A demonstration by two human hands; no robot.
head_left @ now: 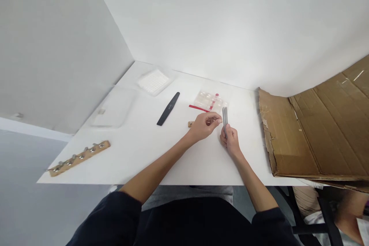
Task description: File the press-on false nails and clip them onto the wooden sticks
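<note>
My right hand (230, 140) is closed around a slim grey nail file (225, 117), which stands nearly upright with its top end above my fingers. Just to the left, my left hand (204, 127) is pinched, thumb against forefinger, close beside the file; what lies between the fingertips is too small to make out. Past my left hand lies a clear plastic sheet of false nails (204, 100) with a row of red ones. A thin red stick (198, 108) rests in front of it. Part of a small wooden piece (190, 124) shows beside my left wrist.
A black nail file (168, 108) lies left of my hands on the white table (138, 146). Farther left are a clear box with a white grid (155, 81), a clear lid (112, 109) and a wooden strip with metal clips (80, 157). An open cardboard box (305, 134) stands right; another person's arm (350, 211) shows below.
</note>
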